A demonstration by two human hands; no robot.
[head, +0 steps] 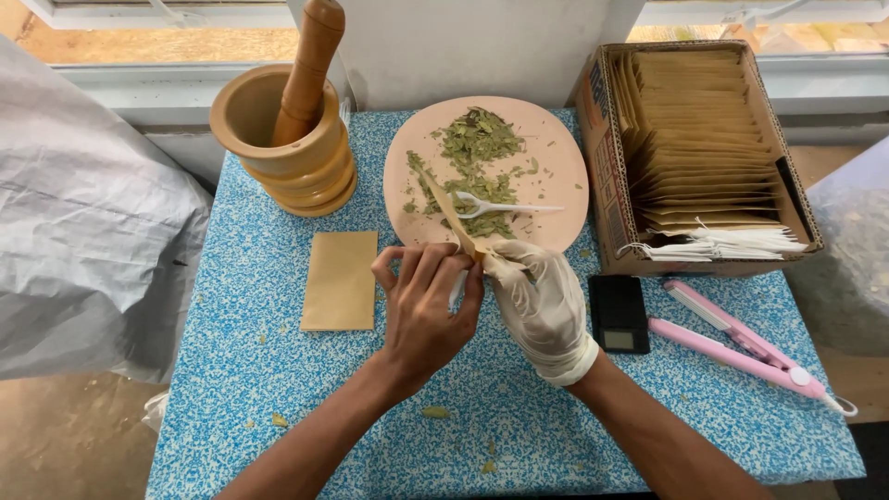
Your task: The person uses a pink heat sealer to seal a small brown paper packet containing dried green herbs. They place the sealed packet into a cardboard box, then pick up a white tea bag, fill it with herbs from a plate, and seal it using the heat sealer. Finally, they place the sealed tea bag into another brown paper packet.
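Pinching a tan paper sachet between both hands right at the middle of the blue speckled counter — left hand bare, fingers curled in and pressed together on the lower end of the sachet, right hand wearing a white glove and gripping the same end from the other side. Sachet angling up and away, its far end hanging over the near edge of the pink plate.

Sitting on that plate: a heap of dried green leaves, crumbled, with a white plastic fork lying across them just beyond the fingertips.

Resting flat to the left of the hands, just beside the bare one but not touching — a second tan sachet. Standing further back on the left, a wooden mortar with a wooden pestle leaning inside it.

Filling the back right corner, a cardboard box packed with a row of upright tan sachets, white strings spilling at its near end. Lying just in front of the box, near the gloved wrist, a small black pocket scale; next to that, a pink heat sealer stretching toward the right edge. Few loose leaf bits scattered on the counter near the forearms.
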